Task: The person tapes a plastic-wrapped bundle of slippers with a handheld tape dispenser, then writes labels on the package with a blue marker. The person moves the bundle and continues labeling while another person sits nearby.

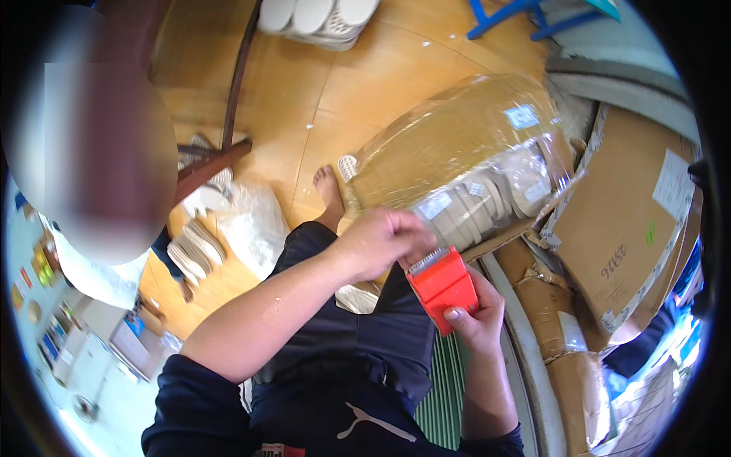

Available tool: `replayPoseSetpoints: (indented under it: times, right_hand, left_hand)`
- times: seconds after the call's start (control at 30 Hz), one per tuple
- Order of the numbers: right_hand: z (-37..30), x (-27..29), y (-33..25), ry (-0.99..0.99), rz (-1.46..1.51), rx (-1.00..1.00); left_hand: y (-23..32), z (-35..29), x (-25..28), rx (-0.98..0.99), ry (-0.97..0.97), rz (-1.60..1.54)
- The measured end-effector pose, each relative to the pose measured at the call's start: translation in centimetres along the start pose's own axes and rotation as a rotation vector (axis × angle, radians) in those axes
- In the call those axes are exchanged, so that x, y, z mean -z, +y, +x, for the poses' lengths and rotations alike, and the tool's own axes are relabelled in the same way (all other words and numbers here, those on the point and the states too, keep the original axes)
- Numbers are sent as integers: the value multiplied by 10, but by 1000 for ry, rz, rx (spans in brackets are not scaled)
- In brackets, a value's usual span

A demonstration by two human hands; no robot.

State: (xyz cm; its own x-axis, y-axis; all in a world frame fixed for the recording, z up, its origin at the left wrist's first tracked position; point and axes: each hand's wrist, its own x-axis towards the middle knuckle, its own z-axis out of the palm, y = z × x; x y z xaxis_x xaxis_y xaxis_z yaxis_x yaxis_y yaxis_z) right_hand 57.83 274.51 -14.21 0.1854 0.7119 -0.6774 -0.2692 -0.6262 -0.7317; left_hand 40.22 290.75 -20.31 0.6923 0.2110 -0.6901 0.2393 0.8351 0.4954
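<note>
A red tape dispenser (443,288) with a toothed metal edge is gripped in my right hand (481,314), the thumb pressed on its lower face. My left hand (390,240) reaches across from the left, and its curled fingers are at the toothed edge. Those fingertips are pinched together and slightly blurred, so what lies between them, if anything, does not show. Beyond both hands lies a large cardboard bundle (426,141) wrapped in clear film, with pale shoe soles (470,209) showing through its near side.
An opened cardboard carton (624,206) leans at the right, above a taped brown package (548,312). More soles (196,250) and a clear plastic bag (251,225) lie on the floor at left. Stacked soles (316,19) and blue legs of a stool (506,17) are farther off.
</note>
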Motion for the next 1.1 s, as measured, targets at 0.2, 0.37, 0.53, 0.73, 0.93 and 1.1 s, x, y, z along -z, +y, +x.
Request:
replayPoseSetpoints:
  times: [0.2, 0.37, 0.53, 0.73, 0.93, 1.1]
  right_hand:
    - [24, -32, -5, -23, -197, 52]
    - [36, -31, -3, -86, -409, 136]
    - [35, -28, 0, -176, -387, 174]
    - [33, -24, 1, -176, -366, 162]
    - [38, -26, 0, -152, -237, 107]
    - [47, -45, -17, -64, -336, -24]
  left_hand:
    - [21, -24, 87, -51, 188, -68]
    - [-17, -20, 66, -47, -182, -162]
    - [-56, -23, 59, -38, -241, -490]
    - [-48, -28, 55, -63, -207, -422]
    - [-46, -14, 61, -15, -160, -464]
    - [-30, 28, 94, -29, 135, 344]
